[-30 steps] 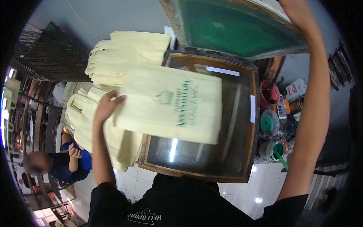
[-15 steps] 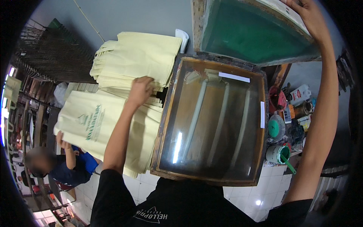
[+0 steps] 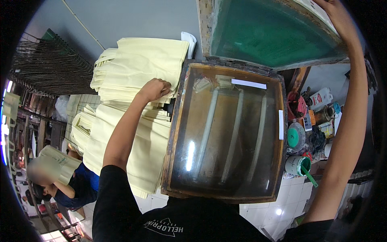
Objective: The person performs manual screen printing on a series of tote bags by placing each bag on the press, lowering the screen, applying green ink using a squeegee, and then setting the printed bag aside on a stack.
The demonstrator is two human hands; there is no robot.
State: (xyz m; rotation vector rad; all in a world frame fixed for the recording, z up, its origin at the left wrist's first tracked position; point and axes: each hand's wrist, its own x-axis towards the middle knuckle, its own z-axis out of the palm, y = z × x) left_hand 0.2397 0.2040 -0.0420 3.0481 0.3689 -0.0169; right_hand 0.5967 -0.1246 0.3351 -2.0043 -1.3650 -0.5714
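Note:
My left hand (image 3: 156, 89) is at the near right corner of the far stack of cream fabric bags (image 3: 151, 58), its fingers curled and closed. Whether cloth lies between the fingertips is hidden. Just nearer lies a second pile of cream bags (image 3: 129, 137), its folds spread beside the table. With my right hand (image 3: 336, 16), cut off by the top edge, I grip the rim of a raised screen-printing frame (image 3: 278, 34) with green mesh. Below that frame sits the glass-topped printing table (image 3: 225, 133), wood-edged, with tubes visible under the glass and white strips on it.
A co-worker (image 3: 76, 187) at the left holds a printed cream bag (image 3: 68, 165). A wire drying rack (image 3: 50, 66) stands far left. To the right are a pot of green ink (image 3: 296, 165) with a green stick, a red container (image 3: 296, 105) and a white jug (image 3: 321, 98).
The printed bag has left the near pile and is now with the co-worker, farther left. My left hand has shifted slightly up over the far stack's corner. My right hand keeps the frame raised.

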